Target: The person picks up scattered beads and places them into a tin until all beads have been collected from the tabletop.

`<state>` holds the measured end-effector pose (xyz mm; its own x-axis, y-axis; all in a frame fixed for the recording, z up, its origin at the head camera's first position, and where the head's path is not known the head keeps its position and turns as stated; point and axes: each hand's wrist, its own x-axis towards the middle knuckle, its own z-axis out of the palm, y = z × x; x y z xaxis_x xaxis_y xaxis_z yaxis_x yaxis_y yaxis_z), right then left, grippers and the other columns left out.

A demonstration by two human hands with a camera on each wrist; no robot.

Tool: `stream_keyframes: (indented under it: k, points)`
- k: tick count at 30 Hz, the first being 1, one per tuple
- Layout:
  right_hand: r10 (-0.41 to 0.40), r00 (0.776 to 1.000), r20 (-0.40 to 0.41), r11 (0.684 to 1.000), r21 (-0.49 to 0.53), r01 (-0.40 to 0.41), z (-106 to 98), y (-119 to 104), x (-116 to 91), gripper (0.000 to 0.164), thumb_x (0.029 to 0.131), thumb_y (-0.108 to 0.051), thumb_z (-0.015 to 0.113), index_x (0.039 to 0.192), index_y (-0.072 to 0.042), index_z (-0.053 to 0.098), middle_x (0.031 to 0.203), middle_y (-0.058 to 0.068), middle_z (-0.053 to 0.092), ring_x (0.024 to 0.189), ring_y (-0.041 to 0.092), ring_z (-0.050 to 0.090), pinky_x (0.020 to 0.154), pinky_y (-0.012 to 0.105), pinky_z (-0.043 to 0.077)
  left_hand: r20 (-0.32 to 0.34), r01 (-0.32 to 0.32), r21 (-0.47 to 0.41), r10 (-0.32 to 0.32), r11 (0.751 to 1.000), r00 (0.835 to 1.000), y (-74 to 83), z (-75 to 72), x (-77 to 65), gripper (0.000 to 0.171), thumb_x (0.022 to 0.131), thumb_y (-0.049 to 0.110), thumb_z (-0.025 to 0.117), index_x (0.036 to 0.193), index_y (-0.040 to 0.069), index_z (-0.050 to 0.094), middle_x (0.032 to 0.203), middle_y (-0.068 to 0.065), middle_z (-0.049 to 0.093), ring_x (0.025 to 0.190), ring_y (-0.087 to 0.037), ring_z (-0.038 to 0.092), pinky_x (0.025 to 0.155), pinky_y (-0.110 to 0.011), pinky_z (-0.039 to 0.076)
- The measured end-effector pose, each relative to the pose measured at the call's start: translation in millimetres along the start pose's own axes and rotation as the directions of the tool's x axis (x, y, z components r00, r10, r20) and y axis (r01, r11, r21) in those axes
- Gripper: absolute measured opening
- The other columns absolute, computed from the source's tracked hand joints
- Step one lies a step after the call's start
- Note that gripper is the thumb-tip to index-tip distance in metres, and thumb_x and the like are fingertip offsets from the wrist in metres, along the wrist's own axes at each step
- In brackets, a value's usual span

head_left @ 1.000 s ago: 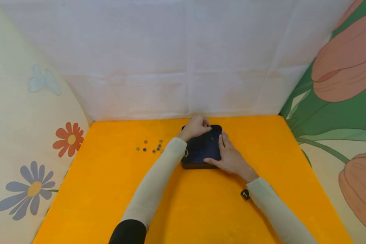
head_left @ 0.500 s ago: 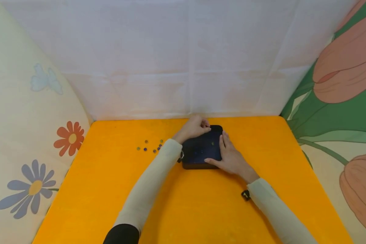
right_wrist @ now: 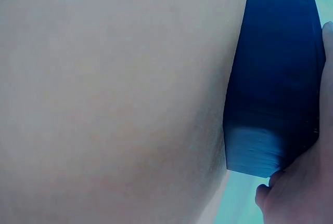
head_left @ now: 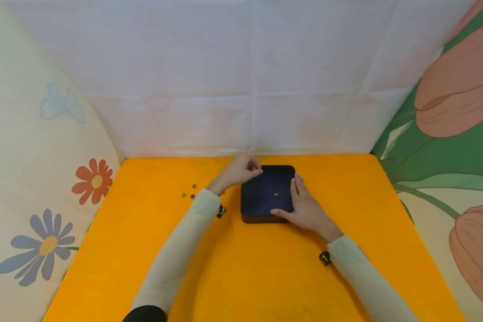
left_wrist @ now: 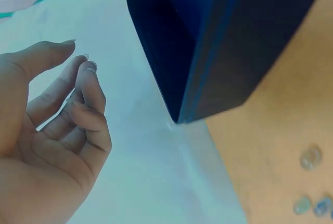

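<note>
A black square box (head_left: 267, 219) with an open top stands near the back of the table, with a yellowish-green marble (head_left: 276, 195) and darker small marbles inside. My left hand (head_left: 241, 171) hovers over the box's far left corner, fingers loosely bent. In the left wrist view, nothing shows between its thumb and fingertips (left_wrist: 89, 64). At the near right corner, my right hand (head_left: 303, 205) grips the box: the fingers lie along the right wall and the thumb reaches over the near rim. Left of the box, several glass marbles (head_left: 192, 196) lie loose, some behind my left forearm.
The table has an orange-yellow cover (head_left: 261, 268). A white cloth backdrop (head_left: 193, 89) rises right behind it. Printed flower panels (head_left: 48, 246) flank both sides. Dark square tags (head_left: 325, 257) sit at both wrists.
My left hand has moved left, from over the box's far middle to its far left corner. The yellowish-green marble has rolled toward the near side inside the box. My right hand stays put.
</note>
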<state>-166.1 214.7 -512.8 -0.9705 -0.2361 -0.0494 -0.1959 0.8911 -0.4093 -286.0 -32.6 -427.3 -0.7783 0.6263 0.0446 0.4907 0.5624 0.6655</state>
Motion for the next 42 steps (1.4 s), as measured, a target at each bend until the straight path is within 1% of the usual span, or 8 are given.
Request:
stream_keyframes:
  k: [5,7,12,18,23,27,35,42]
  points:
    - [0.001,1.0,0.007,1.0,0.003,-0.001,0.6,2.1,-1.1,0.129,0.088,-0.089,0.05,0.167,0.0,-0.001,0.176,0.015,-0.019,0.166,0.039,0.001,0.126,0.058,0.032,-0.017,0.017,0.019,-0.016,1.0,1.0,-5.0,-7.4,-14.1,0.017,0.103,0.02,0.069,0.107,0.005,0.077,0.094,-0.008,0.075,0.074,-0.017,0.062,0.07,-0.029,0.052]
    - [0.002,1.0,0.007,1.0,0.005,-0.002,0.6,3.0,-1.2,0.129,0.088,-0.089,0.05,0.167,0.0,-0.001,0.176,0.014,-0.02,0.166,0.039,0.0,0.126,0.058,0.032,-0.022,0.042,0.015,-0.042,0.999,0.999,-5.4,-10.7,-20.1,0.019,0.104,0.021,0.068,0.107,0.005,0.077,0.094,-0.008,0.075,0.074,-0.018,0.062,0.069,-0.03,0.051]
    - [-0.002,1.0,0.0,1.0,0.0,0.002,0.8,3.9,-0.8,0.129,0.088,-0.089,0.049,0.167,-0.001,-0.001,0.176,0.014,-0.021,0.166,0.039,0.001,0.127,0.059,0.03,-0.044,0.107,-0.006,-0.107,0.994,0.993,-9.4,-19.8,-38.0,0.022,0.106,0.026,0.064,0.112,0.008,0.076,0.101,-0.008,0.075,0.085,-0.02,0.065,0.078,-0.036,0.055]
    - [-0.011,1.0,0.0,1.0,-0.002,0.011,0.4,4.4,-0.6,0.128,0.088,-0.089,0.048,0.167,-0.002,-0.002,0.176,0.014,-0.02,0.166,0.038,-0.002,0.128,0.058,0.026,-0.072,0.095,-0.032,-0.097,0.995,0.993,-30.5,-28.1,-60.1,0.024,0.107,0.025,0.063,0.116,0.007,0.075,0.107,-0.014,0.075,0.09,-0.023,0.065,0.083,-0.04,0.055]
    - [-0.01,1.0,0.002,1.0,-0.001,0.01,0.4,5.1,-0.4,0.128,0.088,-0.09,0.047,0.167,-0.002,-0.002,0.176,0.013,-0.02,0.166,0.036,-0.004,0.128,0.057,0.027,-0.105,0.13,-0.024,-0.132,0.991,0.986,-49.1,-33.1,-78.2,0.026,0.106,0.026,0.064,0.117,0.006,0.076,0.108,-0.016,0.076,0.092,-0.023,0.065,0.085,-0.042,0.055]
    - [-0.01,1.0,-0.002,1.0,-0.001,0.01,0.5,6.0,0.4,0.129,0.088,-0.091,0.047,0.167,-0.002,0.0,0.176,0.014,-0.02,0.166,0.036,-0.003,0.127,0.057,0.03,-0.133,0.177,-0.025,-0.179,0.984,0.975,-62.0,-37.5,-93.9,0.03,0.106,0.028,0.064,0.121,0.004,0.075,0.111,-0.016,0.076,0.096,-0.026,0.066,0.086,-0.045,0.056]
    - [-0.014,1.0,0.001,1.0,-0.011,0.014,0.2,4.1,1.5,0.131,0.087,-0.091,0.048,0.167,0.0,0.001,0.176,0.016,-0.018,0.166,0.038,-0.001,0.127,0.057,0.03,-0.199,0.258,-0.04,-0.261,0.965,0.945,-92.2,-49.0,-129.7,0.034,0.106,0.03,0.065,0.131,0.008,0.07,0.112,-0.015,0.072,0.102,-0.033,0.069,0.078,-0.043,0.06]
    - [-0.011,1.0,-0.004,1.0,-0.011,0.011,-0.4,3.7,0.0,0.131,0.087,-0.091,0.048,0.167,0.001,0.001,0.177,0.017,-0.017,0.166,0.038,-0.001,0.128,0.058,0.026,-0.245,0.315,-0.03,-0.313,0.948,0.918,-115.0,-56.2,-152.7,0.035,0.106,0.035,0.065,0.131,0.012,0.072,0.119,-0.016,0.072,0.108,-0.038,0.069,0.083,-0.048,0.06]
